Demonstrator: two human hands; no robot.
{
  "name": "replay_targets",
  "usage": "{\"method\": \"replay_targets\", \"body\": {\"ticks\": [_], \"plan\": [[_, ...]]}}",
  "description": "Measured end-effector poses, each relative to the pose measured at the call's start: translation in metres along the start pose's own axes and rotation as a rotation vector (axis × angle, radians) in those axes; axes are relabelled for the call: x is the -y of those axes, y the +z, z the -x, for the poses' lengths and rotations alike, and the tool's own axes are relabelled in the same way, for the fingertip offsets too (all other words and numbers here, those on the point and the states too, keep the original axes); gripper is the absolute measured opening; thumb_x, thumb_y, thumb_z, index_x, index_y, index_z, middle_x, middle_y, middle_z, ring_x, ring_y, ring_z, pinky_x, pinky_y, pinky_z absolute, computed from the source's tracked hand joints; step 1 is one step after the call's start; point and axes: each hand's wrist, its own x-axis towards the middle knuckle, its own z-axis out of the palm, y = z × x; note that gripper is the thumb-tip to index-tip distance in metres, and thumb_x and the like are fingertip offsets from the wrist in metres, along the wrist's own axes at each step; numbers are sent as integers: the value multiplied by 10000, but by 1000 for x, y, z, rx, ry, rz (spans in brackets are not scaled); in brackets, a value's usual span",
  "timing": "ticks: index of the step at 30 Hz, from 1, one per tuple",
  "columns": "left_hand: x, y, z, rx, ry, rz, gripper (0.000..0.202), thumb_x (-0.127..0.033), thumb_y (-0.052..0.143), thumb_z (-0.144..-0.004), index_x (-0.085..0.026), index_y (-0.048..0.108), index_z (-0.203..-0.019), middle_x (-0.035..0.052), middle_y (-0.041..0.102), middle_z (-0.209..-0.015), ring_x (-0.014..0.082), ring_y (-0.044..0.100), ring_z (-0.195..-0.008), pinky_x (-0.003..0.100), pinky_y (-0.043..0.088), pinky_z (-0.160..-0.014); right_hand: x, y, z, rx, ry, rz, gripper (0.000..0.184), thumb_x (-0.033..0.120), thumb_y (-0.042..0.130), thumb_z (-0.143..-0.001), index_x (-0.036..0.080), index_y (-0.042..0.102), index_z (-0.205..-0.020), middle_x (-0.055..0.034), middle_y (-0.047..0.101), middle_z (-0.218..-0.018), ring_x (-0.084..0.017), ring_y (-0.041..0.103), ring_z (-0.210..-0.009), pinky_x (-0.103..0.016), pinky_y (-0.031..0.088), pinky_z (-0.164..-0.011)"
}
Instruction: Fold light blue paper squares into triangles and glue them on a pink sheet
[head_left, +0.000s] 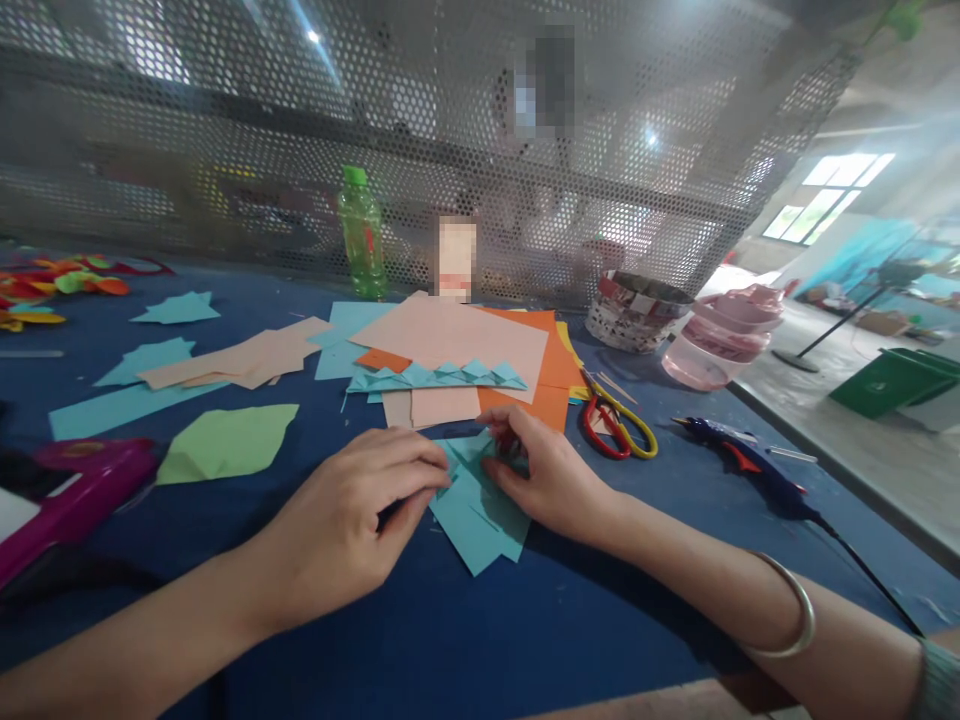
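My left hand (367, 505) is closed, its thumb and fingertips pinched at the left edge of some light blue paper (480, 520). From the other side my right hand (551, 475) curls its fingers and thumb onto the same paper. Several pointed blue pieces overlap there, and the fingertips hide some of their edges. Just beyond lies a blue paper strip (442, 377) with a row of folded triangles along it. Under and behind that strip are pink sheets (457, 335) and orange sheets (547, 400).
Scissors (619, 425) with red and yellow handles lie right of the papers. Farther right is a dark blue glue gun (750, 465) with its cord. A magenta tool (82, 495) and a green paper leaf (229, 440) lie left. Behind stand a green bottle (361, 235) and a pink jug (720, 340).
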Motion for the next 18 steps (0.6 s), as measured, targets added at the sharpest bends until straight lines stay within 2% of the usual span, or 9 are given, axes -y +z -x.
{"method": "replay_targets", "body": {"ticks": [2, 4, 7, 10, 14, 18], "plan": [[1, 1, 3, 47, 42, -27, 260, -118, 506, -1001, -198, 753, -1001, 48, 762, -1061, 194, 703, -1010, 337, 520, -927, 0, -1, 1, -27, -55, 76, 391, 93, 648, -862, 181, 556, -1232, -123, 642, -1162, -250, 629, -1078, -428, 541, -929], [2, 2, 5, 62, 54, -44, 276, -112, 505, -994, -199, 766, -1006, 50, 775, -1072, 203, 709, -1015, 353, 520, -942, 1, -2, 1, -60, -115, 116, 350, 108, 643, -891, 186, 578, -1225, -143, 620, -1235, -279, 592, -1191, -463, 522, -1004], [3, 3, 6, 50, 54, -50, 283, -111, 510, -986, -208, 775, -999, 47, 786, -1079, 207, 714, -1018, 361, 518, -949, 5, -5, 1, -19, -203, 110, 182, 155, 545, -1003, 180, 623, -1166, -114, 679, -1118, -251, 632, -1076, -430, 537, -941], [2, 2, 6, 45, 56, -46, 273, -120, 518, -986, -214, 775, -981, 39, 795, -1078, 208, 717, -1031, 364, 511, -964, 10, -7, 1, 104, -231, 141, 201, 195, 478, -1066, 165, 669, -1117, -99, 704, -1039, -228, 637, -972, -395, 529, -885], [2, 0, 7, 40, 66, -41, 255, -126, 525, -988, -202, 767, -974, 32, 802, -1062, 201, 723, -1022, 364, 506, -973, 15, -7, 1, 158, -216, 187, 221, 216, 487, -1073, 146, 685, -1140, -117, 687, -1073, -232, 623, -1003, -388, 516, -915], [1, 0, 8, 39, 57, -42, 249, -130, 523, -990, -199, 762, -981, 41, 802, -1072, 206, 723, -1033, 366, 512, -982, 15, -6, 2, 158, -199, 161, 122, 190, 573, -1026, 153, 672, -1087, -105, 682, -1053, -221, 620, -980, -364, 511, -885]]}}
